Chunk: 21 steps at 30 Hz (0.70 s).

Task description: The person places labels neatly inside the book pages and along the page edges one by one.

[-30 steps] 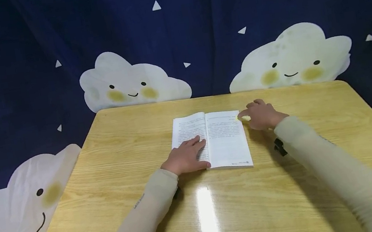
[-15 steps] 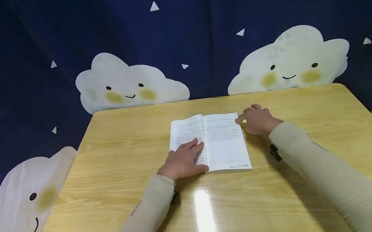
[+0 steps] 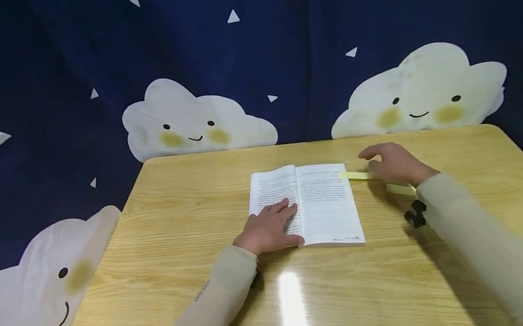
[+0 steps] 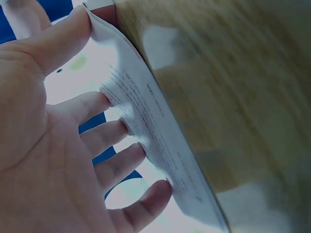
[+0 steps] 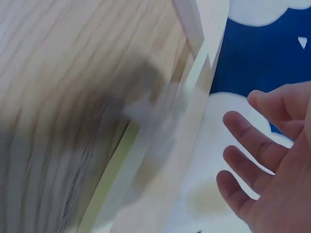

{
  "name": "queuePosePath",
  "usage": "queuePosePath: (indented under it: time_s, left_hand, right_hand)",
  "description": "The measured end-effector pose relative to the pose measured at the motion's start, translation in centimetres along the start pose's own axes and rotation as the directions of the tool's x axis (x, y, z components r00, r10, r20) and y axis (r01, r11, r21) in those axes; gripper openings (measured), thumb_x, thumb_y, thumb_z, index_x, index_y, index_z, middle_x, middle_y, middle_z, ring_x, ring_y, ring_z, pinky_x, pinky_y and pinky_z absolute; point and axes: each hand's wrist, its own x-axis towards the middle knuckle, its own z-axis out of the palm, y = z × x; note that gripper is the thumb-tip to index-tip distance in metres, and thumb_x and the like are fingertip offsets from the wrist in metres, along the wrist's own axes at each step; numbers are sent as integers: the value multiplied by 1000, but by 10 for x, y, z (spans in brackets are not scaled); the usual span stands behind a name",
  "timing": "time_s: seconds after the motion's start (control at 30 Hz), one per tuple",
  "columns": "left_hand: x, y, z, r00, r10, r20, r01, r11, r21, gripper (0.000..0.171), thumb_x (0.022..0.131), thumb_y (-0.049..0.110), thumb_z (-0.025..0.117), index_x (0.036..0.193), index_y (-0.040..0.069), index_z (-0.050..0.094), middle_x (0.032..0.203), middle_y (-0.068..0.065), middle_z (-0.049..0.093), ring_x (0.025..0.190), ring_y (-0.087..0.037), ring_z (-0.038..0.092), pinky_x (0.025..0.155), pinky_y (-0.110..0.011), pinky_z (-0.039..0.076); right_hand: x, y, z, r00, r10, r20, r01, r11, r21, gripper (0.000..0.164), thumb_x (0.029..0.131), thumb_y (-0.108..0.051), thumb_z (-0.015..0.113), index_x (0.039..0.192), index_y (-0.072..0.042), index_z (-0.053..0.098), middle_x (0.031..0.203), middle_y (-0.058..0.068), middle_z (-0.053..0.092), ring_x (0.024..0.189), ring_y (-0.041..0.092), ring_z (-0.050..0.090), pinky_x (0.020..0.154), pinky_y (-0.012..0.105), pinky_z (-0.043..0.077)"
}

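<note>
An open book (image 3: 328, 218) lies on the wooden table, its printed pages facing up. My left hand (image 3: 269, 230) rests on the left page with fingers spread; in the left wrist view its thumb is at the edge of the book (image 4: 146, 109) and its fingertips touch the paper. A yellow sticky strip (image 3: 357, 175) overlaps the right page's upper outer edge and juts out sideways. Just past its outer end, my right hand (image 3: 395, 162) hovers with loosely bent fingers and nothing between them. A yellow sticky-note pad (image 3: 401, 189) lies under the right wrist, partly hidden.
The wooden table (image 3: 182, 208) extends around the book. Behind it hangs a dark blue curtain (image 3: 289, 40) with white clouds and triangles. A dark wrist device (image 3: 416, 213) sits under the right cuff.
My right hand has let go of the yellow strip at the page edge and moved right, uncovering strip and pad. The left hand stays on the page. The head view has shifted slightly.
</note>
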Motion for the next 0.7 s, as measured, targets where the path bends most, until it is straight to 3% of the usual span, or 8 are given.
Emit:
queuePosePath:
  time_s: [0.07,0.3,0.7]
  left_hand:
    - [1,2,1,1000,3,0,-3,1000,1,82,88,59,66,157,30,31,167,6,21,153,-27,27,114,-64,30]
    - [3,7,3,1000,1,17,-1,1000,4,83,88,59,65,157,30,29,167,7,20,153,-28,26,115,-63,29]
    - [-1,0,0,1000,-20,13,20,1000,14,83,88,60,65,157,31,29,168,7,19,153,-27,26,115,-62,30]
  right_hand:
    - [-7,10,-4,1000,16,0,-16,1000,-6,43,100,-16,42,137,1,56,138,27,57,130,47,49,103,61,42]
    - [-27,46,-11,1000,27,14,-26,999,-46,42,105,-24,42,135,2,57,138,30,55,126,53,49,99,65,43]
    - [-39,60,-19,999,35,5,-35,999,-13,42,106,-21,42,134,6,55,137,35,52,124,56,47,96,68,42]
